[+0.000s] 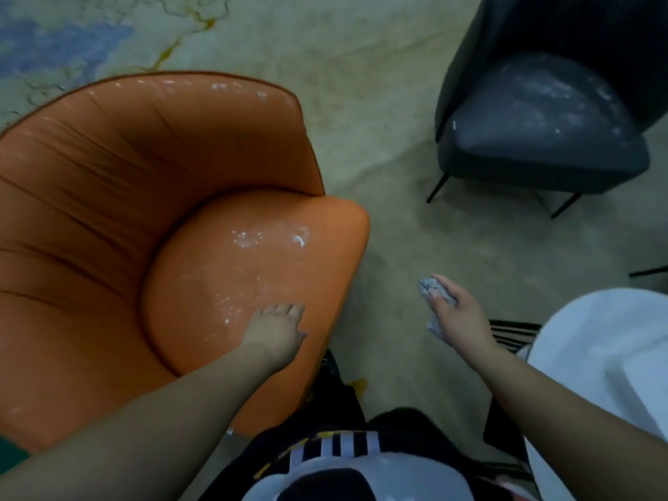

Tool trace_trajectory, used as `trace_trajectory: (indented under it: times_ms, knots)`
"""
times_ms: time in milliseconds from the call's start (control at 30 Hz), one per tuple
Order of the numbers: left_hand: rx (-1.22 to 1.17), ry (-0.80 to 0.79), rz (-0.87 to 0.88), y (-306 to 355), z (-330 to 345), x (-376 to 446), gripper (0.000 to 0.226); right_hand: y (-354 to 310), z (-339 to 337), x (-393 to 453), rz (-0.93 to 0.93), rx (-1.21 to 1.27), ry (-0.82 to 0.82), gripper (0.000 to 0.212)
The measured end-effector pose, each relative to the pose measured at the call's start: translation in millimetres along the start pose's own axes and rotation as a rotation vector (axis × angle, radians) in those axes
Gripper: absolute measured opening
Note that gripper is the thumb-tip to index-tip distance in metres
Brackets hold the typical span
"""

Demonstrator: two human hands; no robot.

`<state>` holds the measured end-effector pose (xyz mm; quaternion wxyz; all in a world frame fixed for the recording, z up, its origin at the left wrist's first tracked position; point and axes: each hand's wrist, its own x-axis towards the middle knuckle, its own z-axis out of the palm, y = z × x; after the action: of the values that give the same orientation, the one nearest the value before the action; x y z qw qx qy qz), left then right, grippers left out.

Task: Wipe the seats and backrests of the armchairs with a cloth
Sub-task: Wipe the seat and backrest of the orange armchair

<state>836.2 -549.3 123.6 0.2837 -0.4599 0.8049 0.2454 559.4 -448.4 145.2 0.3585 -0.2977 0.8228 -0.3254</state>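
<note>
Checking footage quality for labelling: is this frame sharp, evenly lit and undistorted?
Head view: soft overall, dim with a greenish cast; wide-angle bending curves the orange armchair; glare patches on its seat; the grey cloth in the right hand looks blurred.

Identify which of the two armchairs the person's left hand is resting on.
The orange armchair: the left hand rests on its seat's front edge. The dark grey armchair stands apart, untouched.

A pale carpet (379, 85) with blue and yellow markings covers the floor. A white rounded object (607, 356) sits at the right edge, its identity unclear.
</note>
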Motion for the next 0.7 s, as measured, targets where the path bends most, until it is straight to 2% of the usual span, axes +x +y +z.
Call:
trace_trajectory:
  times_ms: [167,433,700]
  knots:
    - [-0.029,0.067,-0.046,-21.0,-28.1,20.4,0.059,-54.5,34.7,52.1,-0.078,0.024,-0.122,0.032]
    - [-0.216,0.1,-0.387,-55.5,-25.6,34.0,0.062,-130.6,100.2,148.7,-0.304,-0.216,-0.477,0.034]
    - [-0.559,0.185,-0.719,-31.7,-19.6,41.3,0.062,-182.2,157.5,207.4,-0.518,-0.488,-0.828,0.031]
